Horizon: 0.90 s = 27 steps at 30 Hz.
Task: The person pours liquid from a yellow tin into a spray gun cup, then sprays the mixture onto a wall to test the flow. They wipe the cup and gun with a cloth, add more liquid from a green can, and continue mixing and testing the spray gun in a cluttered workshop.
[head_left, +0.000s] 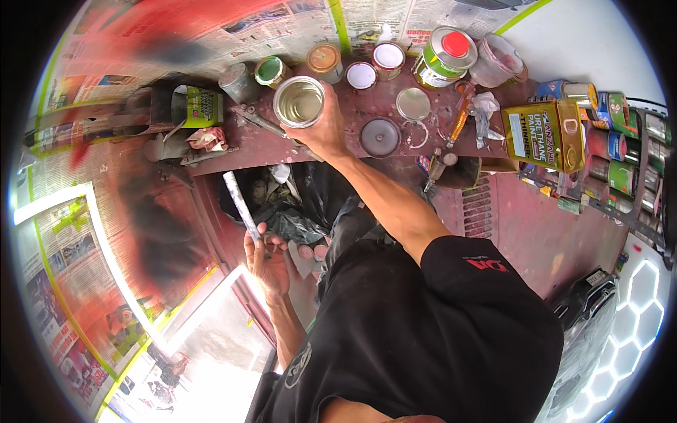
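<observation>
My right hand (326, 130) is closed around an open metal can (278, 103) over the near left part of the bench. The can's inside is shiny with a pale yellowish tone; how much liquid it holds is hard to tell. Lower and to the left, my left hand (270, 271) grips the bottom end of a whitish, paint-specked stick (240, 201), which points up and away. Beyond the can stand a small can with green inside (269, 70) and an orange-brown topped can (324, 59). A grey round lid or dish (380, 137) lies to the right of my right hand.
A spray gun (462, 116), crumpled tissue (485, 109) and a yellow-gold rectangular thinner tin (541, 134) are on the bench's right side. Several cans fill a rack (627, 162) farther right. A black bin bag (310, 201) sits below the bench edge. Newspaper covers the walls (282, 28).
</observation>
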### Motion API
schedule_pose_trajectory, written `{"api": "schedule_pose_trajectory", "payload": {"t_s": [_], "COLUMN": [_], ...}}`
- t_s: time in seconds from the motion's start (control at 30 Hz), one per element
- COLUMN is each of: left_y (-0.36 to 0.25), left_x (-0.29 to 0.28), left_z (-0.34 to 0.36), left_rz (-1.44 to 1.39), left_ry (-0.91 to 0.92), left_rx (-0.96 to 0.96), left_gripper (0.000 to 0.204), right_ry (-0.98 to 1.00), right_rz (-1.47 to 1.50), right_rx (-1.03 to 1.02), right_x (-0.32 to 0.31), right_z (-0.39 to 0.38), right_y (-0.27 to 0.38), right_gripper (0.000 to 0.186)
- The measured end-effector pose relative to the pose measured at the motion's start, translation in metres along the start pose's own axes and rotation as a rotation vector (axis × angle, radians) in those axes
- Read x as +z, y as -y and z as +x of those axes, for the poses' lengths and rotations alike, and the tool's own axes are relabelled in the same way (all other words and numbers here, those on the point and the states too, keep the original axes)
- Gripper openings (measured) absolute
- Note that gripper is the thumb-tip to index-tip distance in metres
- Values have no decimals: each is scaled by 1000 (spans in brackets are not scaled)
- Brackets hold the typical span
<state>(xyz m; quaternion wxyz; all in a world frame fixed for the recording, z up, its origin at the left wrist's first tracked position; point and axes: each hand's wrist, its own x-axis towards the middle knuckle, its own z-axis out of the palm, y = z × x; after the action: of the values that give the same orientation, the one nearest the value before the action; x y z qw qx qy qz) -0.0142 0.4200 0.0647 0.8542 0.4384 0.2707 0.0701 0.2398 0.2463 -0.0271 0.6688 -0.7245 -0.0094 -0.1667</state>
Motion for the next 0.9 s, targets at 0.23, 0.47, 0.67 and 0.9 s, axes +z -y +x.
{"api": "schedule_pose_trajectory", "payload": {"t_s": [0.23, 0.47, 0.67, 0.9], "left_y": [63, 171, 218, 177], "left_x": [19, 83, 109, 164], "left_z": [28, 83, 114, 68], "left_rz": [30, 275, 437, 1292], "left_ry": [-24, 119, 49, 246], "left_rx": [-220, -240, -206, 474], "left_gripper": [27, 23, 52, 58], "right_ry": [171, -5, -187, -394], "right_rz": [170, -176, -335, -544], "right_rx": [-210, -212, 2, 63], "right_x": [-63, -195, -298, -385], "right_z": [29, -7, -61, -118], "right_y": [72, 126, 150, 151], "right_gripper": [104, 113, 114, 111]}}
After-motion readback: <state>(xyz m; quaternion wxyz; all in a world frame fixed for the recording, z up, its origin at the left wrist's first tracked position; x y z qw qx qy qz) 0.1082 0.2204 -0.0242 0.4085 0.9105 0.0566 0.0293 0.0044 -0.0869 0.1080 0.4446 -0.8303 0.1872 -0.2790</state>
